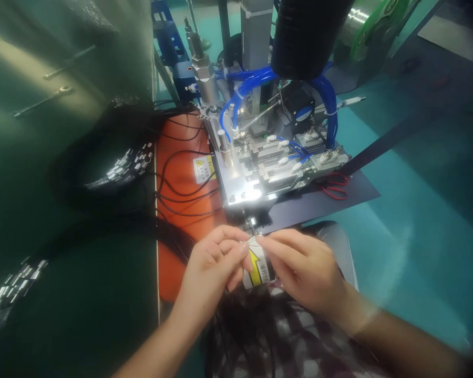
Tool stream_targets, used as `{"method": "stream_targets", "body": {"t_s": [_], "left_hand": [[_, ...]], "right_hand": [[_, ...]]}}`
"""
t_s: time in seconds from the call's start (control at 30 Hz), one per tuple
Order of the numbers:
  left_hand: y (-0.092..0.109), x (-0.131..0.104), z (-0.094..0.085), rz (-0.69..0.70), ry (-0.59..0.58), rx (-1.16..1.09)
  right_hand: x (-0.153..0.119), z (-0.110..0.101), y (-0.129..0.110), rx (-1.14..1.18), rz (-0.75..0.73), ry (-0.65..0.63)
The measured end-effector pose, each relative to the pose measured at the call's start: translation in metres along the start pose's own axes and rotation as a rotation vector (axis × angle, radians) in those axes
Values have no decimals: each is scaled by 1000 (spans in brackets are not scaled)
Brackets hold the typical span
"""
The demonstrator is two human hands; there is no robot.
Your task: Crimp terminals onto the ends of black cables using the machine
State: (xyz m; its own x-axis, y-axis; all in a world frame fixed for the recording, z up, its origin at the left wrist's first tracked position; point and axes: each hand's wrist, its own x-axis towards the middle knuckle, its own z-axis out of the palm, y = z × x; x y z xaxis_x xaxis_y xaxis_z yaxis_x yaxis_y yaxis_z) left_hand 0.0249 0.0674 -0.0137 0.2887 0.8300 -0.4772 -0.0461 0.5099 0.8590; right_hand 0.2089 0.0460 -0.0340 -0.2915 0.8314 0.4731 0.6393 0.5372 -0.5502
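Both hands meet low in the middle, just in front of the machine's near end. My left hand point(220, 257) has thumb and forefinger pinched on the ends of a few thin, pale wires point(253, 242). Opposite it, my right hand point(307, 262) is closed in a pinch at the other side of these wires, its fingertips touching or very near them. Right below the fingertips is a white label point(261, 274) with a yellow arrow and printed characters. A small metal fitting point(252, 222) of the machine sits just beyond the fingers. The wires' far ends are hidden by the fingers.
A metal machine point(260, 163) with blue air tubes point(256, 79) stands ahead on an orange base point(181, 173). Bundles of black cables with shiny metal ends point(128, 167) lie on the dark green surface at left. A wire spool point(364, 26) hangs upper right. Checked fabric point(299, 336) covers my lap.
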Motion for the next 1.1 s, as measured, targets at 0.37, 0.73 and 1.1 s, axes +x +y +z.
{"method": "stream_targets", "body": {"t_s": [0.37,0.73,1.1], "left_hand": [[-2,0,1,6,-5,-6],[-1,-2,3,0,7,76],[0,-2,4,22,-25,68]], "right_hand": [[-2,2,-4,310,176,33],[21,5,-9,929,906,-86],[22,6,-3,1125,883,-156]]}}
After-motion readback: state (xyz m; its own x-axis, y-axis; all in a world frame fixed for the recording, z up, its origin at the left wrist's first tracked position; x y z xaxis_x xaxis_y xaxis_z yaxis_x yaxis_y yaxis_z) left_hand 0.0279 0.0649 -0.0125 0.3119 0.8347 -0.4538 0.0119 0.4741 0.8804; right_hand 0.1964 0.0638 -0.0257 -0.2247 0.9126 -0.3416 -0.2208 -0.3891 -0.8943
